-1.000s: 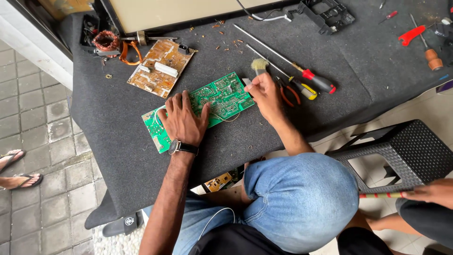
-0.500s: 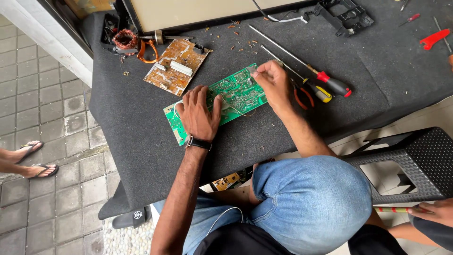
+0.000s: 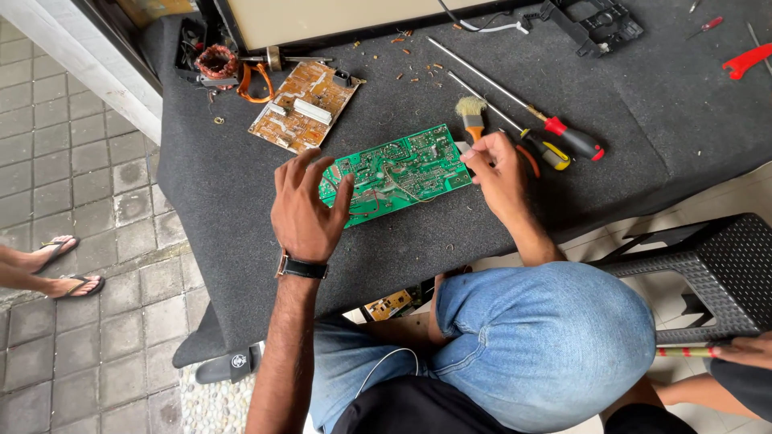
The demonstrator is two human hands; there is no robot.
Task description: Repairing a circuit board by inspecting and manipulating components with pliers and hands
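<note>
Left hand (image 3: 305, 205) spread on green circuit board (image 3: 398, 170), right hand (image 3: 497, 167) pinching its edge (fingertips closed)

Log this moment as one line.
left hand: flat on green circuit board | right hand: pinching board's right edge | beside: brush, screwdrivers, brown board

Grey paving tiles (image 3: 72, 185) run left of the dark felt-covered table (image 3: 643, 161); black plastic stool (image 3: 708, 265) sits right, daylight probably.
</note>
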